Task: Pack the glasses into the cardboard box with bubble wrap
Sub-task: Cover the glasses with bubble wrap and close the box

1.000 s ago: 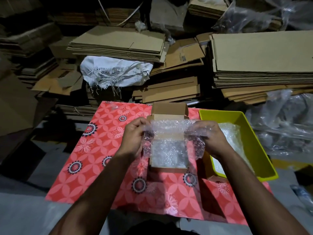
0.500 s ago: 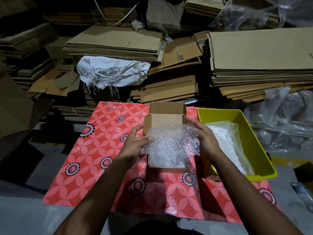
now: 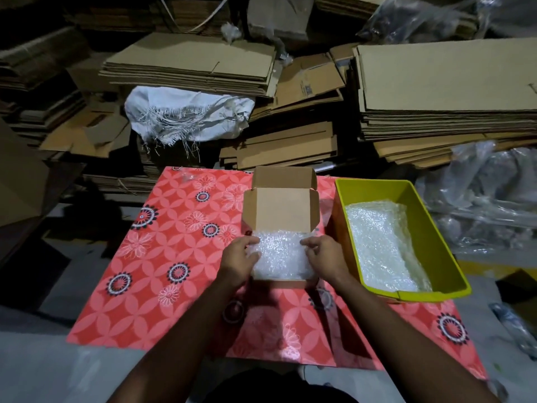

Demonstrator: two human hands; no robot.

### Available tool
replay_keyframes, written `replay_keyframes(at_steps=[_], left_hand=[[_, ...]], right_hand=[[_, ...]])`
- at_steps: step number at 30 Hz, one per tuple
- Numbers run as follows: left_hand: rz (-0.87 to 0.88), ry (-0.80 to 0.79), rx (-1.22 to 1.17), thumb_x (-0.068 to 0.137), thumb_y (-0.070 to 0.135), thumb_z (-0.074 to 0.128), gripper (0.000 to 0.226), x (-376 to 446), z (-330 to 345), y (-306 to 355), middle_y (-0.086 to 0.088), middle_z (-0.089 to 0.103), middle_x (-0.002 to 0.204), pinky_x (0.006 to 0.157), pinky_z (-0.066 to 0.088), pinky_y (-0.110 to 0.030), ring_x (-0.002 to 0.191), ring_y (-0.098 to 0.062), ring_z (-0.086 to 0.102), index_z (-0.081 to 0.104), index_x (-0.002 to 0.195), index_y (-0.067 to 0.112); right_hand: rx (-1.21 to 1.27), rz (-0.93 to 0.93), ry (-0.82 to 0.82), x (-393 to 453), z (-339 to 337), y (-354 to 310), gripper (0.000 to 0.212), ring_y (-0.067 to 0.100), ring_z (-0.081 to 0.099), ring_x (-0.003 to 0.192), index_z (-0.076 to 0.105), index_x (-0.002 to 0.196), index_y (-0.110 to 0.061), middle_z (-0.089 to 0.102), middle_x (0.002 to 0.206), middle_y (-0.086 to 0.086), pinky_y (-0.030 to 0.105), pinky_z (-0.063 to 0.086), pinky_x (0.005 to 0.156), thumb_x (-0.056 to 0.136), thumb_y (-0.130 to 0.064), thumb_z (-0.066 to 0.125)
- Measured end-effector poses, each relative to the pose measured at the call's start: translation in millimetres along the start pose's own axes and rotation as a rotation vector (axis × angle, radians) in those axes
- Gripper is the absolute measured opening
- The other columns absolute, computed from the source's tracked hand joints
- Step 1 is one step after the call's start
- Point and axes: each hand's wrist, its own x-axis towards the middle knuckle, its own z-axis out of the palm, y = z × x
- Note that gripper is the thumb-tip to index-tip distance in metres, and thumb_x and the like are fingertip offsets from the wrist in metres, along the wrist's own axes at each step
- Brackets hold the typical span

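At frame centre, the clear bubble-wrapped bundle [image 3: 280, 261], held above a second ago, now sits inside the small open brown cardboard box [image 3: 279, 212], both hands, left [image 3: 239, 261] and right [image 3: 324, 257], gripping its sides, so packing seems nearly done.

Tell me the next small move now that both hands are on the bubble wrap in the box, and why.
Probably let go and swing the lid down. The bubble wrap already lies inside the cardboard box, the left hand and right hand pinch it at its two sides, and the lid stands open behind. Whether glasses are inside the wrap cannot be seen.
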Motion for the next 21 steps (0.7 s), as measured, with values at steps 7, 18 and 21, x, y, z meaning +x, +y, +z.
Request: replay_keyframes(at_steps=[7, 18, 21], left_hand=[[0.167, 0.040, 0.346, 0.082, 0.032, 0.074, 0.054, 0, 2, -19, -0.002, 0.047, 0.123, 0.094, 0.033, -0.028, 0.115, -0.020, 0.038, 0.059, 0.132, 0.020], [0.291, -0.263, 0.744, 0.082, 0.017, 0.074, 0.081, 15, 25, -9, 0.003, 0.032, 0.158, 0.112, 0.020, -0.037, 0.145, -0.018, 0.029, 0.033, 0.151, 0.023], [0.264, -0.261, 0.716, 0.077, 0.017, 0.081, 0.088, 19, 26, -10, 0.001, 0.034, 0.156, 0.110, 0.023, -0.037, 0.144, -0.018, 0.031, 0.033, 0.151, 0.020]], right_hand=[[-0.190, -0.094, 0.135, -13, 8, 14, 0.043, 0.028, 0.047, 0.113, 0.066, 0.129, -0.021, 0.047, 0.121, 0.011, 0.034, 0.042, 0.101, 0.087, -0.012, 0.062], [-0.617, -0.248, -0.154, 1, 16, 13, 0.042, 0.028, 0.058, 0.112, 0.052, 0.126, -0.013, 0.064, 0.120, 0.007, 0.032, 0.037, 0.098, 0.086, -0.001, 0.052], [-0.646, -0.208, -0.170, 11, 13, 14, 0.034, 0.024, 0.063, 0.106, 0.050, 0.122, -0.015, 0.064, 0.116, 0.004, 0.032, 0.038, 0.093, 0.090, -0.006, 0.048]])
